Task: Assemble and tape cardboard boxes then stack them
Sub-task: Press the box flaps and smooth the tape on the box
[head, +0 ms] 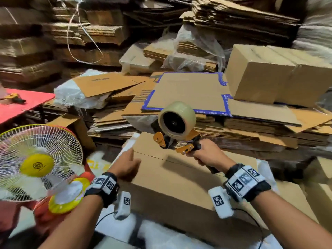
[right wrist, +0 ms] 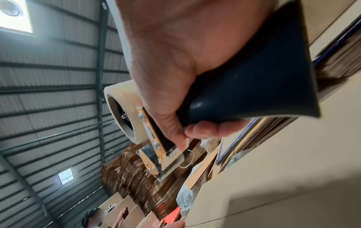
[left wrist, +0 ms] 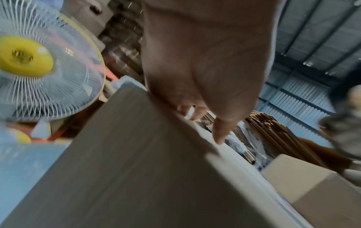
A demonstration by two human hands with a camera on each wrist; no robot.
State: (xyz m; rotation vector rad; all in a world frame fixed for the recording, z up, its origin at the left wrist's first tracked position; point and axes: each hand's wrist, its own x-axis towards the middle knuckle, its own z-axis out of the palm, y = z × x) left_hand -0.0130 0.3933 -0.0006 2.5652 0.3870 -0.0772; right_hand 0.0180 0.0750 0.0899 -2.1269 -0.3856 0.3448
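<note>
A brown cardboard box (head: 179,182) stands in front of me with its top flaps folded down and a seam line running across them. My left hand (head: 125,164) rests against the box's left top edge, fingers fairly straight; the left wrist view shows that hand (left wrist: 205,95) along the box edge (left wrist: 156,154). My right hand (head: 206,155) grips the dark handle of an orange tape dispenser (head: 177,130) with a clear tape roll, held above the box top. The right wrist view shows fingers wrapped round the handle (right wrist: 254,77) and the roll (right wrist: 121,111).
A running fan (head: 36,162) with a yellow hub stands at the left. Assembled boxes (head: 273,74) sit at the back right on flat cardboard sheets (head: 188,92). Tall piles of flattened cardboard fill the background. A red table (head: 23,103) is at the far left.
</note>
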